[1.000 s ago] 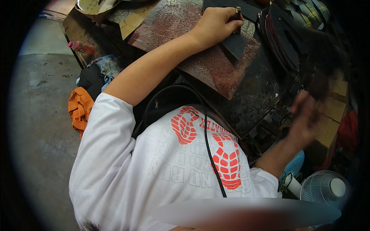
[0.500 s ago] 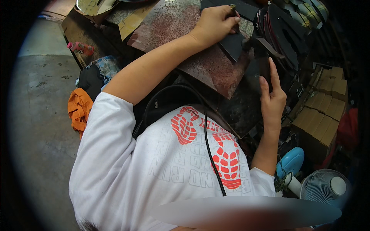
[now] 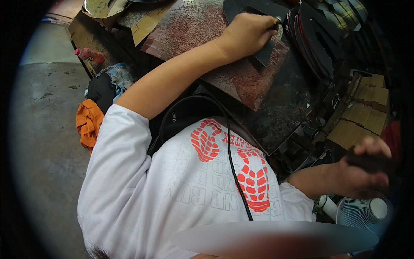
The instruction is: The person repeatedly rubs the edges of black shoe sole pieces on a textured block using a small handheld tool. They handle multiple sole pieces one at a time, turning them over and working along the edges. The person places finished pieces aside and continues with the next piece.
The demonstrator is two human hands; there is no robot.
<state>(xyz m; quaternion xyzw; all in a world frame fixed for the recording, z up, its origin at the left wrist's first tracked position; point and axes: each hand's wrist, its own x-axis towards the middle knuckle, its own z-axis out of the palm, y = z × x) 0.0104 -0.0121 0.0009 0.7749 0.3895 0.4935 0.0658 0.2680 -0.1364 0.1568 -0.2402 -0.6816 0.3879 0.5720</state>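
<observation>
My left hand (image 3: 252, 36) is closed round a small tool (image 3: 276, 20) with a yellowish end, over the scarred reddish board (image 3: 185, 30). Most of that tool is hidden in the fist, so its kind does not show. Under and beside the hand lies a thin black sheet (image 3: 266, 55). Out at the far right, my right hand (image 3: 360, 170) is smeared by motion, its fingers bent round a dark piece (image 3: 371, 159). What that piece is cannot be made out.
Curved black cut sheets (image 3: 312, 43) stand stacked right of the board. Cardboard boxes (image 3: 358, 116) and a fan (image 3: 364, 211) are on the right. A pink-capped bottle (image 3: 90, 55), orange cloth (image 3: 89, 123) and yellowish card (image 3: 146, 28) lie left.
My right hand has swung from beside the board out to the far right, carrying a dark piece away. My left hand has shifted slightly right and down, still closed on the tool.
</observation>
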